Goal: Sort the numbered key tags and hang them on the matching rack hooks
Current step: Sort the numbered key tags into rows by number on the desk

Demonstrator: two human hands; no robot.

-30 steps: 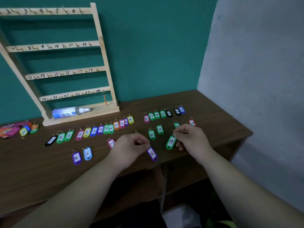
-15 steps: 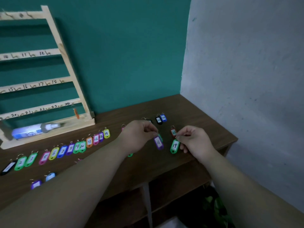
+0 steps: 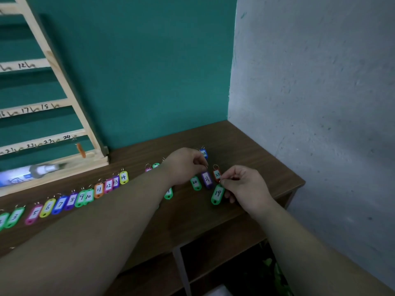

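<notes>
Purple tag 21 (image 3: 207,179), over the right part of the brown table (image 3: 252,150), was pinched at its ring by the left hand (image 3: 186,165). Just right and nearer, green tag 19 (image 3: 217,194) was pinched at its ring by the right hand (image 3: 245,184). Green tag 20 (image 3: 195,183) lay just left of 21, orange tag 22 (image 3: 217,174) just right. A row of tags (image 3: 98,190) ran leftward. The wooden rack (image 3: 64,82) stood far left.
</notes>
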